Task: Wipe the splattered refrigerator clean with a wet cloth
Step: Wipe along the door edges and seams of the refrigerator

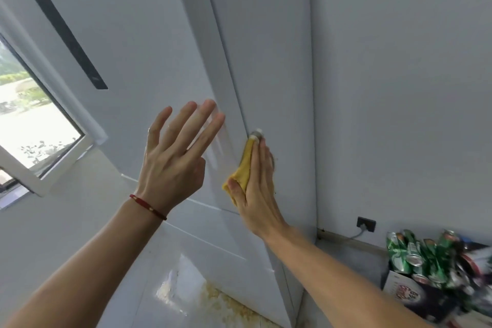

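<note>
White and shiny, the tall smooth refrigerator (149, 42) fills the middle of the view, with a long dark strip (57, 21) running down its front door. Its side panel (269, 61) meets the front along a straight corner edge. A plain pale wall (399, 88) stands just beside that side panel, with a narrow gap between them. A window (29, 104) is off to the left.

The left hand (174, 160) is held up near the front door with its fingers spread wide and straight. It wears a thin red bracelet (148, 206) on the wrist. The right hand (257, 184) lies flat and presses a small yellow cloth (241, 176) against the fridge right at the corner edge, thumb hooked over the cloth. The cloth sits between the two hands, under the right palm.

Yellowish splatter (229, 303) marks the bottom of the fridge. Green crushed cans (426, 255) are piled low on the right.
</note>
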`<act>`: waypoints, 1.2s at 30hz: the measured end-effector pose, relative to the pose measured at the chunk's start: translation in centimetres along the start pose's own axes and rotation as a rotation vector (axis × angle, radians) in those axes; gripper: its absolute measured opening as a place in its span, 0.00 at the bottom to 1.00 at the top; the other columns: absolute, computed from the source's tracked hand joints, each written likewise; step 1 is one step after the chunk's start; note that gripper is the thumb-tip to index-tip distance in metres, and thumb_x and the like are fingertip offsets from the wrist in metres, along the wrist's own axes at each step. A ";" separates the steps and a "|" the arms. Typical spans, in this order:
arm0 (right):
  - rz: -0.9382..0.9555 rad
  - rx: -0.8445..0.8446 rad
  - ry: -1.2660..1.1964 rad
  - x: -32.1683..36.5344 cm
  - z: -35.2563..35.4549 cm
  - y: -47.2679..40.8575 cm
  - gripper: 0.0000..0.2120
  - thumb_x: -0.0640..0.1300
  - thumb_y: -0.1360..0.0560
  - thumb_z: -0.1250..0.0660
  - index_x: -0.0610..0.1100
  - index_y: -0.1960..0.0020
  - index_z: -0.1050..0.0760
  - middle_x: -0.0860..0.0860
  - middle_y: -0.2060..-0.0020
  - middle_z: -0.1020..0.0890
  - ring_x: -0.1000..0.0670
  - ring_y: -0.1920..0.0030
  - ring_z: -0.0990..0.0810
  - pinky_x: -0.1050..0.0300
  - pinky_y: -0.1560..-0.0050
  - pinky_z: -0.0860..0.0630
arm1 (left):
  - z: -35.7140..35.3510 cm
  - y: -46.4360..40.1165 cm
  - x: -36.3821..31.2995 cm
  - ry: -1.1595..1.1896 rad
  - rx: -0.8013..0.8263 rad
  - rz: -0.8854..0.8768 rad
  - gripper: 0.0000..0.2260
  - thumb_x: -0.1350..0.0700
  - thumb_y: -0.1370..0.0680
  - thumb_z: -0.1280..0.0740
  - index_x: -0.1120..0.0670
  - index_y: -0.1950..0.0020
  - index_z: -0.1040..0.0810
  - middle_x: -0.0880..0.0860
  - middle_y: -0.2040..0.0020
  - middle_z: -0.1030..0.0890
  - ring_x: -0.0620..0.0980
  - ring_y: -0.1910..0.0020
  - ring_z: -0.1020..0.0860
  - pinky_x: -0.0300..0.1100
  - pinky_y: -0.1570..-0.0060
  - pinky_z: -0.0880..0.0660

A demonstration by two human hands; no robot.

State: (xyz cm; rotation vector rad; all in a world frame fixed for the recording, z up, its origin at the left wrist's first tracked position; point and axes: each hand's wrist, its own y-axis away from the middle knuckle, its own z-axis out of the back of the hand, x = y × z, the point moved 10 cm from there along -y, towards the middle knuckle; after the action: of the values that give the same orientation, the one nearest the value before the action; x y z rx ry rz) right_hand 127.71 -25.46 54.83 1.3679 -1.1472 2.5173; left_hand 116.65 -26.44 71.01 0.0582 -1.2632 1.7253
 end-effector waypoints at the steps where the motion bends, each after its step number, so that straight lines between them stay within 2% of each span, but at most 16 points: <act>1: 0.009 0.003 -0.005 0.2 0.2 -0.3 0.40 0.60 0.16 0.46 0.42 0.16 0.63 0.50 0.16 0.63 0.49 0.17 0.65 0.52 0.18 0.67 | -0.2 0.1 -0.2 0.004 -0.012 0.007 0.35 0.71 0.30 0.38 0.57 0.22 0.30 0.58 0.21 0.33 0.60 0.22 0.34 0.67 0.27 0.37; 6: -0.097 0.091 -0.038 -5.4 -2.0 4.2 0.41 0.54 0.15 0.41 0.45 0.17 0.68 0.54 0.17 0.67 0.50 0.17 0.67 0.45 0.17 0.63 | -0.9 0.3 -0.4 -0.068 0.010 0.015 0.34 0.71 0.28 0.39 0.58 0.21 0.32 0.58 0.21 0.34 0.60 0.22 0.34 0.68 0.27 0.39; 10: -0.245 0.209 -0.113 -9.7 -3.8 9.9 0.38 0.50 0.13 0.44 0.52 0.19 0.73 0.63 0.20 0.71 0.56 0.18 0.68 0.39 0.17 0.55 | -0.8 0.2 -0.7 -0.151 0.102 0.029 0.37 0.69 0.29 0.36 0.56 0.19 0.35 0.57 0.19 0.38 0.59 0.20 0.37 0.70 0.26 0.42; 12: -0.204 0.191 -0.151 -8.3 -3.3 9.5 0.37 0.48 0.12 0.45 0.51 0.18 0.70 0.62 0.19 0.69 0.55 0.18 0.67 0.39 0.17 0.57 | -0.7 0.4 -0.8 -0.174 0.150 0.051 0.38 0.69 0.30 0.35 0.56 0.19 0.35 0.57 0.19 0.38 0.60 0.20 0.38 0.70 0.25 0.44; 15: -0.082 0.106 -0.219 -2.6 -0.9 3.8 0.34 0.52 0.13 0.46 0.49 0.16 0.62 0.55 0.16 0.62 0.53 0.17 0.63 0.43 0.16 0.59 | -0.7 0.3 -1.1 -0.200 0.211 0.068 0.39 0.67 0.30 0.32 0.56 0.19 0.36 0.58 0.18 0.40 0.61 0.20 0.38 0.70 0.25 0.46; 17: -0.017 0.030 -0.235 1.0 1.3 -0.7 0.33 0.54 0.14 0.45 0.52 0.16 0.58 0.53 0.15 0.55 0.52 0.16 0.58 0.44 0.16 0.55 | -0.7 0.2 -1.3 -0.210 0.254 0.072 0.39 0.66 0.29 0.31 0.56 0.19 0.36 0.59 0.18 0.39 0.62 0.20 0.38 0.70 0.25 0.46; 19: 0.033 -0.040 -0.262 2.7 2.9 -3.1 0.30 0.54 0.14 0.44 0.58 0.17 0.55 0.54 0.15 0.50 0.51 0.16 0.54 0.41 0.17 0.49 | -0.5 0.2 -1.2 -0.222 0.292 0.068 0.39 0.64 0.30 0.31 0.56 0.18 0.37 0.59 0.18 0.40 0.62 0.20 0.38 0.71 0.25 0.46; 22: -0.013 -0.032 -0.359 0.3 2.7 -0.9 0.28 0.55 0.14 0.45 0.66 0.19 0.53 0.58 0.17 0.47 0.52 0.16 0.49 0.38 0.20 0.40 | -0.2 0.0 -1.1 -0.246 0.354 0.043 0.43 0.63 0.31 0.31 0.55 0.17 0.41 0.58 0.17 0.43 0.62 0.19 0.41 0.73 0.26 0.46; 24: -0.115 0.022 -0.419 -3.4 1.5 3.1 0.28 0.51 0.13 0.43 0.65 0.18 0.49 0.60 0.17 0.46 0.54 0.17 0.47 0.38 0.21 0.36 | -0.1 -0.1 -1.2 -0.255 0.379 0.040 0.43 0.62 0.31 0.31 0.55 0.17 0.42 0.58 0.17 0.43 0.62 0.19 0.42 0.73 0.27 0.47; 29: -0.298 0.080 -0.488 -7.0 0.9 6.9 0.25 0.44 0.13 0.41 0.70 0.25 0.41 0.67 0.20 0.43 0.64 0.20 0.45 0.49 0.19 0.38 | -0.5 0.1 -1.7 -0.238 0.366 0.101 0.45 0.61 0.33 0.28 0.56 0.17 0.42 0.58 0.18 0.41 0.62 0.19 0.41 0.74 0.27 0.46; 31: -0.270 0.057 -0.474 -4.8 2.0 4.9 0.23 0.46 0.14 0.41 0.71 0.29 0.37 0.72 0.22 0.44 0.68 0.22 0.45 0.63 0.22 0.39 | -0.4 0.2 -1.6 -0.229 0.351 0.118 0.45 0.61 0.33 0.28 0.56 0.17 0.42 0.58 0.17 0.42 0.62 0.19 0.42 0.73 0.26 0.47; 32: -0.250 0.040 -0.477 -3.3 2.8 3.2 0.21 0.47 0.15 0.40 0.71 0.30 0.35 0.74 0.24 0.44 0.70 0.24 0.44 0.73 0.29 0.39 | -0.5 0.2 -1.7 -0.225 0.351 0.119 0.45 0.61 0.33 0.28 0.56 0.17 0.42 0.58 0.17 0.42 0.61 0.19 0.42 0.73 0.26 0.47; 34: -0.222 -0.015 -0.516 -0.5 4.4 -0.4 0.18 0.48 0.16 0.39 0.70 0.33 0.31 0.70 0.25 0.41 0.70 0.28 0.41 0.82 0.40 0.38 | -0.5 0.3 -1.6 -0.209 0.344 0.115 0.45 0.61 0.33 0.28 0.56 0.17 0.42 0.58 0.17 0.42 0.61 0.19 0.42 0.73 0.26 0.47; 36: -0.191 -0.080 -0.522 0.8 5.7 -2.7 0.16 0.45 0.15 0.37 0.65 0.34 0.27 0.62 0.24 0.38 0.64 0.28 0.38 0.83 0.40 0.38 | -0.6 0.2 -1.5 -0.199 0.340 0.105 0.46 0.61 0.33 0.27 0.56 0.17 0.42 0.58 0.17 0.42 0.61 0.19 0.42 0.73 0.26 0.48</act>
State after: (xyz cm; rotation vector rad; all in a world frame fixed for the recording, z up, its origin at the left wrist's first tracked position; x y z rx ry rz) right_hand 132.27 -27.38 58.86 2.0710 -1.0966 2.0154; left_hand 117.65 -26.96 69.77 0.3763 -1.1152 2.0518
